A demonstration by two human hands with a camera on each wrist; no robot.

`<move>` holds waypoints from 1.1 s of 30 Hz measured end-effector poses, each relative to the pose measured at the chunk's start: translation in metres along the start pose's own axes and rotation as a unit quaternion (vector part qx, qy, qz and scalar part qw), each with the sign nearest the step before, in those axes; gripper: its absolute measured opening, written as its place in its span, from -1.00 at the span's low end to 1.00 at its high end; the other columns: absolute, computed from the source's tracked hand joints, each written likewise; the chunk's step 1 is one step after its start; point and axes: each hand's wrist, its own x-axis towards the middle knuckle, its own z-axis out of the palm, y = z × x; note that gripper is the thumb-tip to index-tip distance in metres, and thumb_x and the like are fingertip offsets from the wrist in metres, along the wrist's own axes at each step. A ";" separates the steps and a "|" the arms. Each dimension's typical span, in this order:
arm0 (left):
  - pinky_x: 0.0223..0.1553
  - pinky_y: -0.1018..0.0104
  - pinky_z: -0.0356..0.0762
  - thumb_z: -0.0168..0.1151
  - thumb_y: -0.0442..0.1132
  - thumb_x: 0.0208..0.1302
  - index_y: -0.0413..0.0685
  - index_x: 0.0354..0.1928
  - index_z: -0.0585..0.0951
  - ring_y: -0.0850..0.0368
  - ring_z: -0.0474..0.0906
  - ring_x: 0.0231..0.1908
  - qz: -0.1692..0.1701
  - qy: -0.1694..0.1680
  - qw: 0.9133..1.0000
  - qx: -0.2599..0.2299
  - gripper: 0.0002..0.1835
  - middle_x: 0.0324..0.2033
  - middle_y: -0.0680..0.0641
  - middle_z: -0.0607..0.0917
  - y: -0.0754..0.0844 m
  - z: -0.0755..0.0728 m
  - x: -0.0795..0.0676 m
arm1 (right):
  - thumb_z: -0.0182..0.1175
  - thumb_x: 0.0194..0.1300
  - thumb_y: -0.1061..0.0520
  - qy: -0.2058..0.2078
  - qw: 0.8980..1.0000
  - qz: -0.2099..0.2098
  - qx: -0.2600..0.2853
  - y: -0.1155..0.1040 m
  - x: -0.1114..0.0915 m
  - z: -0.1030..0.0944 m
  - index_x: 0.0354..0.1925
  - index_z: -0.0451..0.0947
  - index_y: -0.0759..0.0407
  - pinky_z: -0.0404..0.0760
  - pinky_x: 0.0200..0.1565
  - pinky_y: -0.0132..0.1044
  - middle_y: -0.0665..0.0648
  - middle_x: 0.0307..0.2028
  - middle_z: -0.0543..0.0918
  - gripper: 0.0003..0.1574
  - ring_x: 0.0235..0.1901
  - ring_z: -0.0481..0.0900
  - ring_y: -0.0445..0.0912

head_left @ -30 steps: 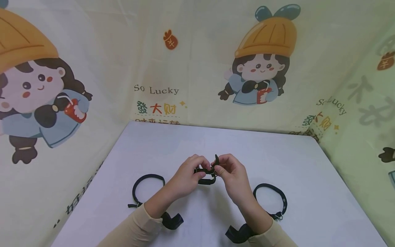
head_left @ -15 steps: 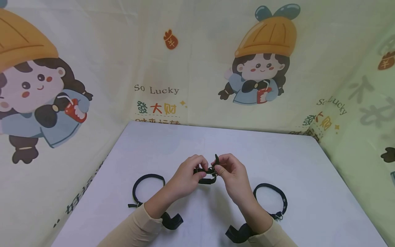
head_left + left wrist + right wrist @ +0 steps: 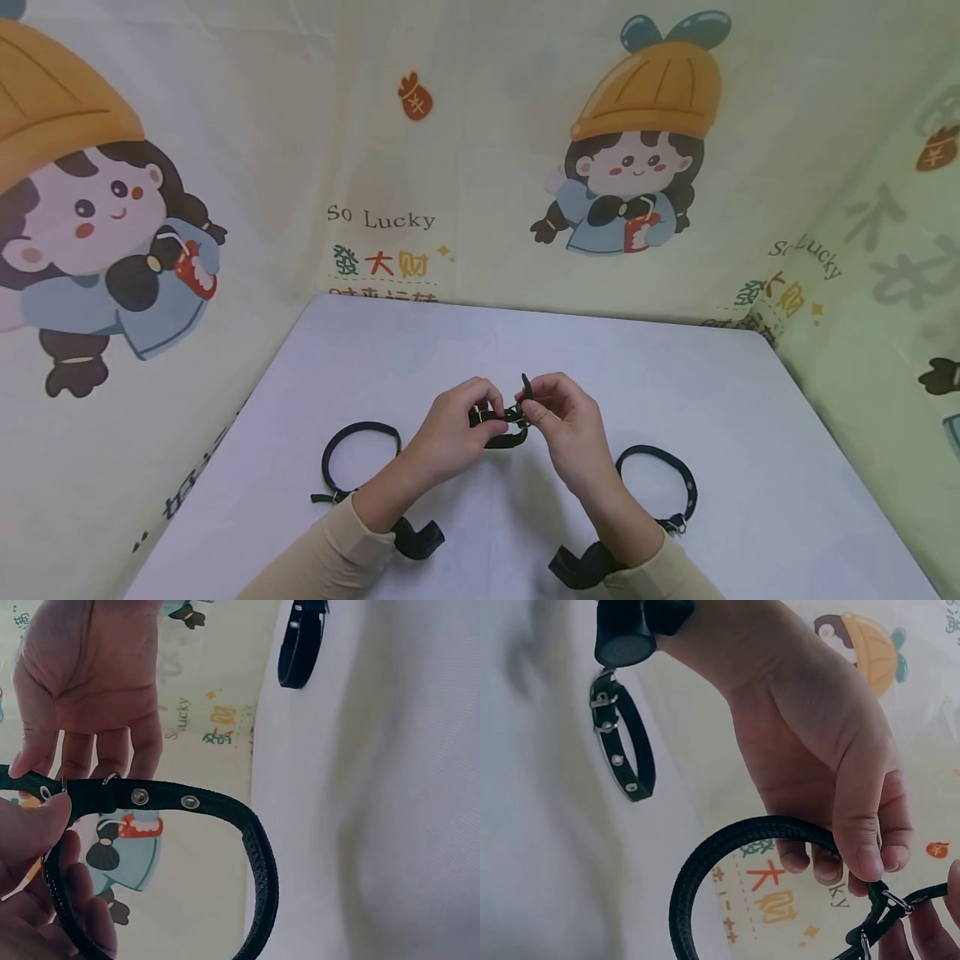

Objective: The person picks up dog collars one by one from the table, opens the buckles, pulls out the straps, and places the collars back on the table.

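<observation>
— What are the hands doing above the table (image 3: 750, 433)?

— Both pinch one black collar (image 3: 504, 425) in mid-air: left hand (image 3: 453, 433) with fingers (image 3: 34, 825) curled on the strap, right hand (image 3: 566, 425) nipping its buckle end.

— Anything else?

— Two more collars lie flat, one at the left (image 3: 358, 454), one at the right (image 3: 660, 483).

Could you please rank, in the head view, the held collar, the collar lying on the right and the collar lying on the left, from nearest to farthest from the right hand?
1. Held collar: pinched by the right hand, at centre.
2. Right collar: on the table beside the right wrist.
3. Left collar: on the table, beyond the left hand.
</observation>
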 end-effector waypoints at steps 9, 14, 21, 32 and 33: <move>-0.22 0.35 0.67 0.56 -0.38 0.27 0.18 -0.15 0.69 0.17 0.64 -0.27 0.018 0.059 0.998 -0.013 -0.71 -0.28 0.14 0.76 -0.001 0.002 -0.003 | 0.41 0.42 0.29 0.007 1.000 -0.010 -0.012 -0.001 0.001 0.002 -0.03 0.70 0.14 0.71 0.10 -0.15 0.11 -0.08 0.79 -0.81 0.02 0.74 -0.02; -0.19 0.29 0.70 0.59 -0.39 0.22 0.15 -0.04 0.66 0.20 0.67 -0.25 0.032 0.081 0.996 -0.030 -0.62 -0.24 0.14 0.78 -0.001 0.002 -0.003 | 0.40 0.41 0.30 -0.009 1.000 -0.024 -0.009 -0.001 0.000 0.003 -0.03 0.72 0.08 0.76 0.04 -0.23 0.12 -0.03 0.78 -0.79 0.00 0.78 0.01; -0.12 0.22 0.74 0.58 -0.37 0.25 0.18 0.02 0.64 0.22 0.69 -0.17 0.037 0.096 0.994 -0.036 -0.59 -0.23 0.20 0.76 0.000 0.002 -0.004 | 0.43 0.39 0.30 -0.021 0.998 -0.064 -0.019 -0.003 -0.002 0.003 -0.02 0.72 0.07 0.68 0.22 -0.01 0.06 -0.05 0.77 -0.76 0.04 0.76 -0.04; -0.11 0.35 0.76 0.55 -0.41 0.27 0.10 0.09 0.65 0.21 0.73 -0.16 0.058 0.110 0.991 -0.052 -0.57 -0.19 0.12 0.80 0.001 0.001 -0.006 | 0.42 0.31 0.43 -0.033 0.994 -0.106 -0.003 0.003 -0.003 -0.003 0.12 0.64 0.17 0.71 0.27 -0.08 0.15 0.07 0.76 -0.54 0.12 0.74 -0.09; -0.11 0.36 0.76 0.55 -0.41 0.27 0.10 0.09 0.65 0.21 0.74 -0.16 0.058 0.112 0.990 -0.057 -0.57 -0.18 0.12 0.80 0.001 0.001 -0.006 | 0.41 0.30 0.44 -0.032 0.994 -0.104 -0.006 0.004 -0.002 -0.004 0.13 0.64 0.17 0.70 0.28 -0.05 0.15 0.08 0.76 -0.53 0.12 0.75 -0.08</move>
